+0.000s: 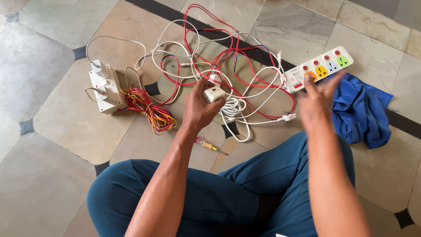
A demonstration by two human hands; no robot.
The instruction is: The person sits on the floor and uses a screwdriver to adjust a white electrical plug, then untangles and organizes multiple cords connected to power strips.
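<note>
My left hand (199,107) grips a small white plug adapter (213,94) above a tangle of white and red wires (228,66) on the tiled floor. My right hand (316,98) hovers open, fingers spread and blurred, just in front of a white power strip (318,69) with coloured sockets and red switches. It holds nothing.
A white switch box (105,90) with plugs lies at the left, beside a bundle of red and yellow wires (147,109). A blue cloth (362,112) lies at the right. A small screwdriver (210,146) rests near my left forearm. My legs in blue trousers are crossed below.
</note>
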